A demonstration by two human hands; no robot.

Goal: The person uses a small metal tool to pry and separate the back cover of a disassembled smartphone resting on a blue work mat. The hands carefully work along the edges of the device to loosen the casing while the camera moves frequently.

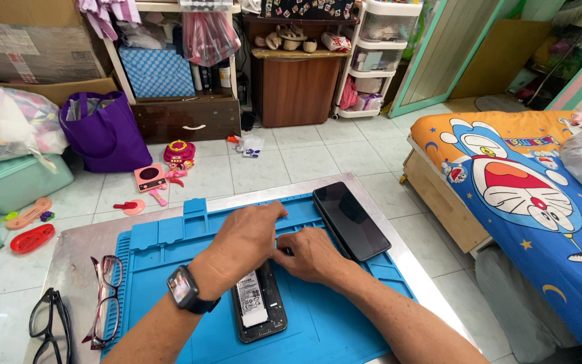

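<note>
Opened phone [260, 305] lying back-up on blue work mat [331, 323], battery [250, 309] exposed, at 6 o'clock of the view. Left hand [247, 237] palm-down over the phone's upper end, fingers stretched flat toward 1 o'clock and pressed on the mat's tray ridge; nothing visibly gripped, though the underside is hidden. Smartwatch [182, 286] strapped on that wrist. Right hand [312, 255] just at 3 o'clock of the left, loosely curled, fingertips pinched at the phone's top corner; whether anything small is held there, cannot tell. Black phone panel [350, 220] lying flat at 1 o'clock of the hands, half on the mat's edge, touching the right hand's knuckles or just beside them. Red-framed glasses [106, 300] at 9 o'clock on the metal table [72, 249], black-framed glasses [52, 327] further out at 8 o'clock. Purple bag [106, 131] and pink toys [159, 176] on the tiled floor toward 11 o'clock. Cartoon-print bedsheet [527, 195] at 3 o'clock.
</note>
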